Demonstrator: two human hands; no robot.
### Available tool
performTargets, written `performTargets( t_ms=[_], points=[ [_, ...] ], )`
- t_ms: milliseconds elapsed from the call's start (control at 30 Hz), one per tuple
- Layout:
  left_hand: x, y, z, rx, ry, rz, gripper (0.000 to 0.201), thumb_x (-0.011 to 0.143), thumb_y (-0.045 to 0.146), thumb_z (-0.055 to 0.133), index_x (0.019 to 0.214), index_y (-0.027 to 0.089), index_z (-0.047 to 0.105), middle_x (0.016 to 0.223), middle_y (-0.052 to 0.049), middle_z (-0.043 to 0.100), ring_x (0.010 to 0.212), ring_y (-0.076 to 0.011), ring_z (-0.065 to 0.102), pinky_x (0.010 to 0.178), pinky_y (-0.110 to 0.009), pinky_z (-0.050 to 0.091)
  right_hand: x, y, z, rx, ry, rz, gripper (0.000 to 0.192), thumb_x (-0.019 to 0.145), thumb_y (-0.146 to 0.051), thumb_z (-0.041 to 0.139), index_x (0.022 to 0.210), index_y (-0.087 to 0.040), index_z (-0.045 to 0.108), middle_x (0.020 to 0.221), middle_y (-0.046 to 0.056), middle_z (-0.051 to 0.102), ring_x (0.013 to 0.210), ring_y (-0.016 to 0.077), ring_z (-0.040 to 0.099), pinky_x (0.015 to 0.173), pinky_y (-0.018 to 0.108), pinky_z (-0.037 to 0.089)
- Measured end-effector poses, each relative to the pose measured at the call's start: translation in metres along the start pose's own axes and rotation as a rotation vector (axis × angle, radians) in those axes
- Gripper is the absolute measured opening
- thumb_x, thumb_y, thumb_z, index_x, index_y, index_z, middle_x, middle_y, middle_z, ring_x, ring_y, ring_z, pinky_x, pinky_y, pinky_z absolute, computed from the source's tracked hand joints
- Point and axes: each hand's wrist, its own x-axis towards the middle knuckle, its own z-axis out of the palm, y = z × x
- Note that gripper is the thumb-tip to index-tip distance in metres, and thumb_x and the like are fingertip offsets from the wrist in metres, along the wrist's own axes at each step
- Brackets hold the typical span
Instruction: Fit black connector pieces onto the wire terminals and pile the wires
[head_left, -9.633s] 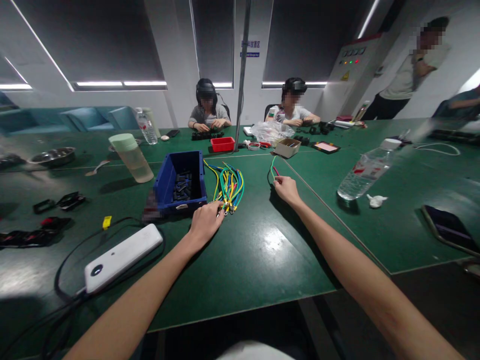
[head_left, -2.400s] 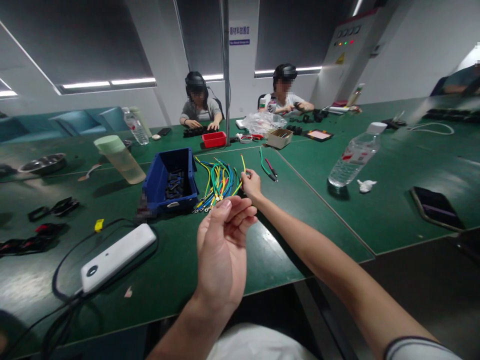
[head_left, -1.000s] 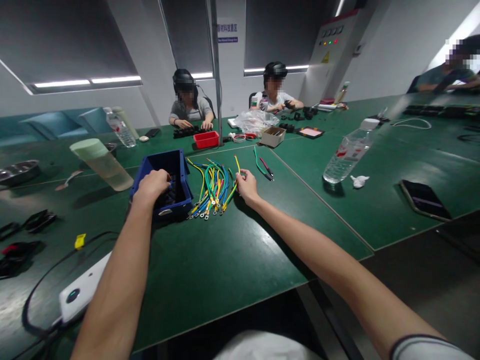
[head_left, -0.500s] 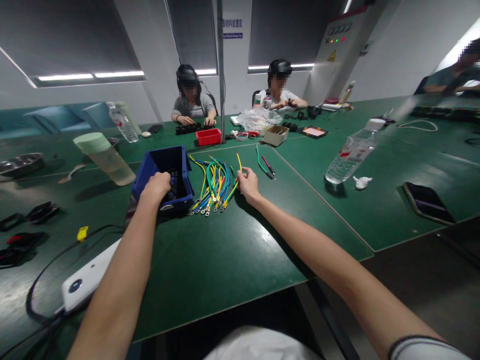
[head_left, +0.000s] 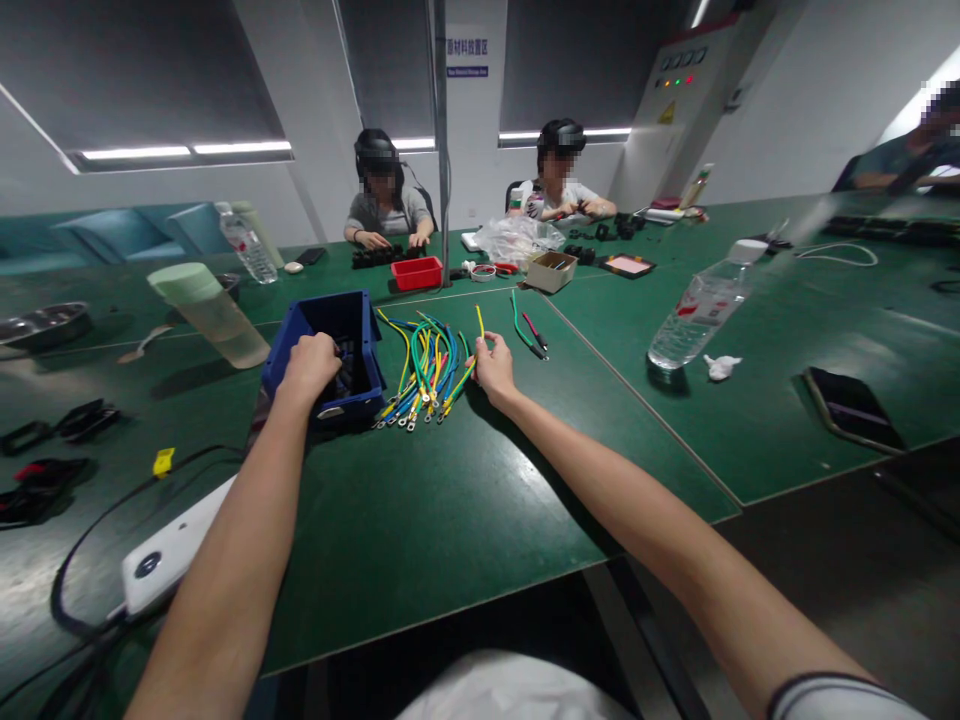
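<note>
White device (head_left: pixel 172 552) at near left of green worktop (head_left: pixel 420 540). Left hand (head_left: pixel 309 370) curled inside blue bin (head_left: pixel 352 406), over black parts (head_left: pixel 349 372); cannot tell whether grasping, fingertips hidden. Wire bundle (head_left: pixel 426 370) just right of bin, ring lugs toward near side. Right hand (head_left: pixel 495 368) pinching yellow wire (head_left: pixel 480 320), right of bundle. Farther right: green wire (head_left: pixel 519 322), red wire (head_left: pixel 530 323). Red tray (head_left: pixel 417 275) beyond.

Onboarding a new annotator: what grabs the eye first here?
Likely the pile of yellow, green and blue wires on the green table, between the two hands. Just left of it sits a blue bin with the left hand in it; right of the pile, the right hand holds a yellow wire.
</note>
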Motion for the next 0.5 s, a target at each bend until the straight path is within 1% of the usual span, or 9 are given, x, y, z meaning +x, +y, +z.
performTargets(
  t_ms=[100,200,267,400,500],
  points=[
    [0.000,0.003,-0.004,0.003,0.094,0.008,0.031,0.078,0.030,0.050,0.095,0.014,0.069,0.097,-0.017,0.068,0.098,-0.0321,0.060,0.084,-0.039,0.046,0.000,0.000,0.000,0.008,-0.001,0.007,0.043,0.090,-0.044,0.041,0.121,-0.015,0.044,0.057,-0.003,0.060,0.035,0.0084,0.048,0.039,0.018,0.035],
    [-0.004,0.008,-0.007,-0.073,0.162,-0.009,0.033,0.079,0.035,0.049,0.094,0.015,0.070,0.096,-0.015,0.070,0.096,-0.0310,0.062,0.083,-0.038,0.046,0.001,0.002,0.000,0.006,0.005,0.010,0.045,0.089,-0.045,0.041,0.122,-0.014,0.044,0.056,-0.003,0.059,0.035,0.0086,0.047,0.039,0.019,0.035],
    [-0.009,0.010,-0.009,-0.142,0.222,-0.019,0.033,0.080,0.036,0.049,0.094,0.015,0.069,0.094,-0.014,0.070,0.093,-0.0295,0.063,0.083,-0.036,0.046,0.002,0.003,0.001,0.005,0.006,0.015,0.045,0.088,-0.046,0.042,0.119,-0.013,0.047,0.055,-0.003,0.058,0.036,0.0087,0.047,0.040,0.019,0.035],
    [-0.031,0.019,-0.011,-0.310,0.400,-0.026,0.036,0.082,0.041,0.048,0.096,0.014,0.067,0.092,-0.011,0.071,0.086,-0.0238,0.065,0.082,-0.032,0.047,0.003,0.004,0.001,0.000,0.014,0.013,0.038,0.087,-0.048,0.044,0.098,-0.014,0.058,0.052,-0.003,0.054,0.039,0.0092,0.046,0.041,0.019,0.035],
    [-0.051,0.027,-0.011,-0.467,0.500,-0.058,0.035,0.082,0.043,0.049,0.097,0.016,0.065,0.090,-0.008,0.070,0.082,-0.0202,0.065,0.079,-0.030,0.049,0.001,0.001,0.001,0.007,0.010,0.017,0.037,0.087,-0.049,0.042,0.087,-0.016,0.058,0.051,-0.003,0.054,0.038,0.0098,0.045,0.040,0.020,0.035]
  ],
)
